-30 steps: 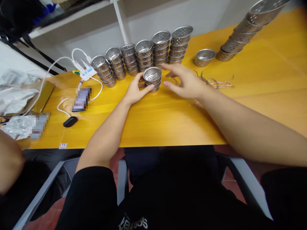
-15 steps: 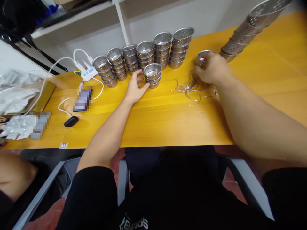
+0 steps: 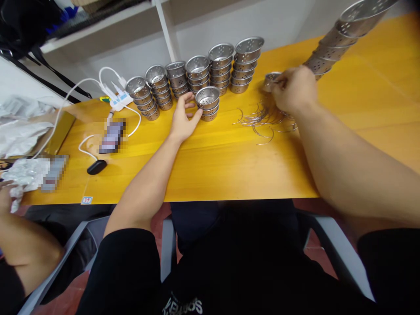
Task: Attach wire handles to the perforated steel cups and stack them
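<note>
A short stack of perforated metal cups (image 3: 209,103) stands upright on the yellow table. My left hand (image 3: 184,118) is beside it on the left, fingers apart, the thumb tip at the stack's side. Farther right, my right hand (image 3: 297,89) pinches the near rim of a single perforated metal cup (image 3: 271,80); the palm and fingers hide much of this cup. Thin curved metal wires (image 3: 259,118) lie in a loose heap below and left of that hand.
Several taller cup stacks (image 3: 219,65) line the table's back, and a leaning stack (image 3: 337,39) rises at the right. A power strip (image 3: 121,99), a phone (image 3: 112,136) and a black oval device (image 3: 96,166) lie left. Another person's arm (image 3: 26,249) is at far left, near plastic bags.
My right hand has moved right from near the short stack to the single cup and closed at its rim. My left hand has eased off the stack. The other person's hand has come to the bags.
</note>
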`<control>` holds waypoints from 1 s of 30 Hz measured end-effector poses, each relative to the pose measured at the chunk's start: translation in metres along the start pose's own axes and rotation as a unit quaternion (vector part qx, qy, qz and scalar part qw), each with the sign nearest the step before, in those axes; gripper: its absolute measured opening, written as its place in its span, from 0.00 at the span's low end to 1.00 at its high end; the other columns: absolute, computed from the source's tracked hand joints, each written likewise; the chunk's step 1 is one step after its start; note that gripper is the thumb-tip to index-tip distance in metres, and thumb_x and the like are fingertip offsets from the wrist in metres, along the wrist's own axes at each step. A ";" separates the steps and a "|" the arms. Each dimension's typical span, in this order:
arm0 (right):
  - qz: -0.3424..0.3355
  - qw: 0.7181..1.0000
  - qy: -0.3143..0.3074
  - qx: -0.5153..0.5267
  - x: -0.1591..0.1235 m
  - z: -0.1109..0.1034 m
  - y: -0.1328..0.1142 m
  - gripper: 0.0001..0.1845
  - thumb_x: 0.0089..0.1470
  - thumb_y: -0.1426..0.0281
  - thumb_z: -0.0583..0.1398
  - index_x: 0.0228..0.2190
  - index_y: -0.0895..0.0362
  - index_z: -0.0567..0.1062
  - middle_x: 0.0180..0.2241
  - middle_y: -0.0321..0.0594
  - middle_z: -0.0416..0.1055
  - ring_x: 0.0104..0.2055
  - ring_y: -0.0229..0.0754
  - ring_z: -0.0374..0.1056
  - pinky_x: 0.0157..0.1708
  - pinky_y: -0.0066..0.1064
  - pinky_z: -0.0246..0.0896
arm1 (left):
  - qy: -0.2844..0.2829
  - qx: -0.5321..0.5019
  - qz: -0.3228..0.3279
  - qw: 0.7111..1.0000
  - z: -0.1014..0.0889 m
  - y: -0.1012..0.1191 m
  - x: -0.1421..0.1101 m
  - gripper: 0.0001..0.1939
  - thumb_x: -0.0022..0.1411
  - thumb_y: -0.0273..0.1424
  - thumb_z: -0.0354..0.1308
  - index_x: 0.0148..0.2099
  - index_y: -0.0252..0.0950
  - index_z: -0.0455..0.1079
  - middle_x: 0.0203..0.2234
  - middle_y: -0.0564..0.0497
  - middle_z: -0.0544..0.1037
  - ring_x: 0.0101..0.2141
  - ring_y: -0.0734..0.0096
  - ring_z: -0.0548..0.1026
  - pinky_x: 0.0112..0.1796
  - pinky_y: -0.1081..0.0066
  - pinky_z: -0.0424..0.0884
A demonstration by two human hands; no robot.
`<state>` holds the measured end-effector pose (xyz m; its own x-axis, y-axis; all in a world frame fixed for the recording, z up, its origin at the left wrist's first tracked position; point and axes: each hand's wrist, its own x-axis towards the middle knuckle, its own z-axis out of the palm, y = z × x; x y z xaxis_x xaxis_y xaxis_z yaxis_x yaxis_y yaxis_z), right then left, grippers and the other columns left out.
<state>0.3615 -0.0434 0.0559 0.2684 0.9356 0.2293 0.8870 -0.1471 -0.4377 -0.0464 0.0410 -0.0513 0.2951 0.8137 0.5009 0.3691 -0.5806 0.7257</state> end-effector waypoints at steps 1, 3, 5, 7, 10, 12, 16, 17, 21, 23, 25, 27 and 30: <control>-0.016 0.999 0.036 0.024 0.000 -0.001 0.002 0.19 0.84 0.73 0.66 0.66 0.62 0.92 0.69 0.66 0.87 0.73 0.67 0.82 0.74 0.52 0.76 | 0.015 0.004 0.007 1.000 -0.002 0.005 0.000 0.59 0.71 0.86 0.64 0.84 0.53 0.63 0.84 0.33 0.74 0.76 0.37 0.84 0.72 0.37 0.89; -0.085 0.987 0.108 0.085 -0.001 -0.004 0.003 0.17 0.84 0.67 0.65 0.64 0.54 0.91 0.72 0.64 0.83 0.76 0.68 0.78 0.79 0.58 0.74 | 0.044 0.022 0.026 0.998 -0.006 0.017 0.002 0.57 0.73 0.86 0.61 0.85 0.54 0.64 0.84 0.35 0.75 0.79 0.37 0.83 0.78 0.36 0.85; -0.183 0.962 0.145 0.144 -0.007 -0.009 -0.001 0.14 0.87 0.56 0.64 0.62 0.42 0.89 0.73 0.59 0.81 0.78 0.69 0.74 0.83 0.66 0.71 | 0.060 0.054 0.054 0.995 -0.012 0.034 0.002 0.56 0.77 0.84 0.56 0.88 0.55 0.62 0.86 0.37 0.73 0.85 0.36 0.77 0.85 0.34 0.78; -0.273 0.937 0.130 0.177 -0.020 -0.012 -0.012 0.17 0.88 0.44 0.62 0.59 0.34 0.88 0.72 0.52 0.82 0.79 0.71 0.73 0.86 0.73 0.68 | 0.065 0.084 0.088 0.990 -0.016 0.055 0.002 0.55 0.80 0.82 0.54 0.91 0.56 0.58 0.90 0.38 0.68 0.92 0.34 0.67 0.91 0.33 0.67; -0.364 0.906 0.076 0.200 -0.046 -0.007 -0.039 0.21 0.85 0.39 0.64 0.56 0.36 0.90 0.69 0.48 0.85 0.76 0.77 0.76 0.81 0.83 0.70 | 0.033 0.086 0.115 0.989 -0.017 0.085 -0.002 0.57 0.78 0.78 0.63 0.92 0.56 0.56 0.94 0.41 0.61 0.97 0.33 0.51 0.96 0.32 0.51; -0.401 0.892 0.026 0.206 -0.063 0.002 -0.056 0.19 0.84 0.42 0.66 0.58 0.35 0.91 0.73 0.45 0.85 0.78 0.77 0.76 0.82 0.83 0.69 | -0.016 0.087 0.115 0.989 -0.013 0.098 -0.006 0.59 0.75 0.75 0.70 0.92 0.56 0.55 0.94 0.42 0.61 0.98 0.31 0.50 0.97 0.31 0.48; -0.429 0.871 -0.042 0.237 -0.079 0.021 -0.072 0.18 0.83 0.48 0.70 0.66 0.30 0.91 0.80 0.39 0.81 0.81 0.81 0.74 0.83 0.87 0.67 | -0.059 0.104 0.133 0.984 -0.005 0.104 -0.010 0.58 0.76 0.73 0.70 0.91 0.55 0.55 0.90 0.43 0.69 0.93 0.31 0.63 0.96 0.31 0.48; -0.432 0.867 -0.045 0.245 -0.080 0.024 -0.073 0.21 0.82 0.49 0.71 0.69 0.31 0.90 0.81 0.40 0.80 0.81 0.81 0.75 0.83 0.87 0.68 | -0.060 0.108 0.136 0.983 -0.005 0.103 -0.010 0.57 0.76 0.73 0.69 0.91 0.54 0.56 0.90 0.43 0.70 0.92 0.31 0.65 0.96 0.32 0.48; -0.437 0.865 -0.039 0.244 -0.080 0.030 -0.070 0.35 0.80 0.50 0.72 0.81 0.36 0.82 0.83 0.43 0.78 0.83 0.79 0.75 0.85 0.80 0.71 | -0.071 0.115 0.133 0.982 -0.005 0.101 -0.007 0.51 0.79 0.70 0.67 0.89 0.55 0.60 0.88 0.46 0.73 0.92 0.32 0.66 0.95 0.32 0.48; -0.441 0.866 -0.044 0.233 -0.081 0.031 -0.070 0.40 0.78 0.50 0.73 0.84 0.37 0.79 0.83 0.45 0.79 0.83 0.79 0.76 0.85 0.78 0.73 | -0.074 0.120 0.135 0.981 -0.005 0.103 -0.007 0.50 0.79 0.69 0.67 0.89 0.55 0.62 0.87 0.46 0.74 0.92 0.31 0.67 0.95 0.31 0.48; -0.444 0.865 -0.053 0.227 -0.081 0.030 -0.070 0.39 0.78 0.51 0.73 0.83 0.37 0.80 0.81 0.47 0.80 0.81 0.79 0.78 0.83 0.77 0.75 | -0.069 0.128 0.141 0.979 -0.004 0.105 -0.008 0.49 0.78 0.68 0.68 0.90 0.56 0.64 0.87 0.46 0.74 0.91 0.30 0.68 0.95 0.31 0.48; -0.449 0.861 -0.062 0.229 -0.080 0.030 -0.070 0.35 0.78 0.52 0.73 0.80 0.36 0.83 0.78 0.48 0.81 0.79 0.79 0.79 0.82 0.78 0.76 | -0.059 0.130 0.154 0.978 -0.004 0.105 -0.010 0.49 0.78 0.67 0.68 0.91 0.58 0.63 0.87 0.46 0.75 0.90 0.30 0.69 0.95 0.31 0.47; -0.450 0.860 -0.065 0.233 -0.080 0.030 -0.070 0.33 0.79 0.51 0.73 0.79 0.35 0.84 0.75 0.50 0.81 0.77 0.80 0.79 0.81 0.79 0.76 | -0.057 0.117 0.179 0.975 -0.005 0.104 -0.010 0.49 0.79 0.65 0.69 0.92 0.60 0.62 0.87 0.47 0.75 0.89 0.30 0.71 0.94 0.31 0.49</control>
<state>0.2669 -0.0985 0.0425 -0.5188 0.6364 0.5709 0.4586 0.7707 -0.4424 -0.0150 -0.0271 0.0215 0.5339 0.5565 0.6365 0.4113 -0.8287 0.3795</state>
